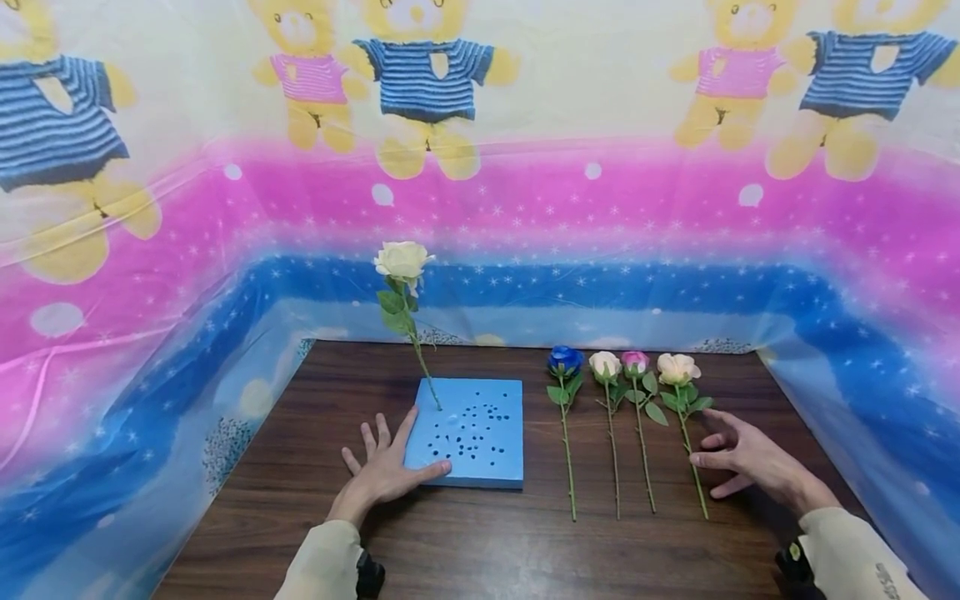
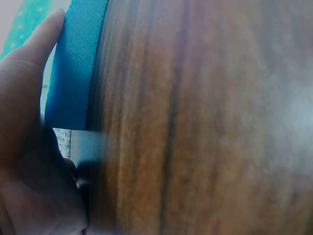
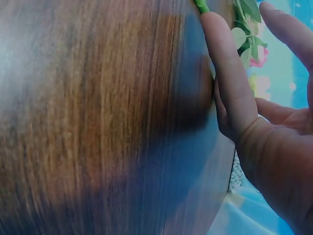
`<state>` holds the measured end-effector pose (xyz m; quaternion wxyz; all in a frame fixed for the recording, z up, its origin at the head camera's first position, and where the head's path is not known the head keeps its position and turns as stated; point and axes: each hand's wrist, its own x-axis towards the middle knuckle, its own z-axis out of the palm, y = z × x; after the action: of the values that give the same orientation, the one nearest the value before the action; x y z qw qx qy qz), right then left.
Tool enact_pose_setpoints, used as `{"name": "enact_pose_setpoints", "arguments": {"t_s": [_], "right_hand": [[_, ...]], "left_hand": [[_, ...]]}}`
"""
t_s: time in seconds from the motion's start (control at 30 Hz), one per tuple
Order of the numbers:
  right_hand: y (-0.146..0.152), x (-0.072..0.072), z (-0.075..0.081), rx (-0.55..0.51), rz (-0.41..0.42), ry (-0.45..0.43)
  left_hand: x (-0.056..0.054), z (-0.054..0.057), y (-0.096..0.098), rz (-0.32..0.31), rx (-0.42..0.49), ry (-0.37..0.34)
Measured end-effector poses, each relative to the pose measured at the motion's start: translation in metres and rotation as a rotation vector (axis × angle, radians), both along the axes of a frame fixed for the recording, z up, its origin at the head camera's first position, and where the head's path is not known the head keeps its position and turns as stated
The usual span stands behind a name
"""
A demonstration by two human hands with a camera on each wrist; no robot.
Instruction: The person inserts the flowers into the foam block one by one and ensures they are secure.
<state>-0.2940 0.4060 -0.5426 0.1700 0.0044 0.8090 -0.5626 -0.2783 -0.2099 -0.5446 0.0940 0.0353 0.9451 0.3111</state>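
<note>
My left hand (image 1: pixel 386 471) rests at the left side of a blue foam block (image 1: pixel 468 425) dotted with small dark holes, fingers spread and thumb on its top near the front corner. In the left wrist view the thumb (image 2: pixel 41 36) lies along the block's edge (image 2: pixel 76 63). A white rose (image 1: pixel 403 262) stands leaning left, its stem in the block's upper left part. My right hand (image 1: pixel 750 458) is beside a pale peach rose (image 1: pixel 678 369) that lies on the table, its thumb tip right at the green stem (image 3: pixel 201 6) and the other fingers apart.
Left of the peach rose lie a pink rose (image 1: pixel 635 361), a cream rose (image 1: pixel 604 367) and a blue rose (image 1: pixel 565 360), stems toward me. The dark wooden table (image 1: pixel 525 550) is backed by a printed curtain (image 1: pixel 525 283) with bears.
</note>
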Motion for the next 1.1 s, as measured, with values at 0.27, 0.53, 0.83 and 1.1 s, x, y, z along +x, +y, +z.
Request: {"name": "enact_pose_setpoints", "arguments": {"t_s": [0.27, 0.53, 0.83, 1.1], "right_hand": [[-0.005, 0.001, 0.0, 0.045, -0.003, -0.029], [-0.011, -0.002, -0.004, 0.079, 0.017, -0.032], [-0.019, -0.002, -0.002, 0.129, 0.035, -0.021], [-0.022, -0.001, 0.004, 0.132, 0.041, -0.024]], "left_hand": [[-0.002, -0.002, 0.0, 0.006, -0.001, -0.001], [-0.002, -0.002, 0.001, 0.006, -0.008, 0.001], [-0.002, -0.002, 0.001, 0.008, -0.009, 0.003], [-0.002, -0.002, 0.001, 0.011, -0.007, 0.004]]}}
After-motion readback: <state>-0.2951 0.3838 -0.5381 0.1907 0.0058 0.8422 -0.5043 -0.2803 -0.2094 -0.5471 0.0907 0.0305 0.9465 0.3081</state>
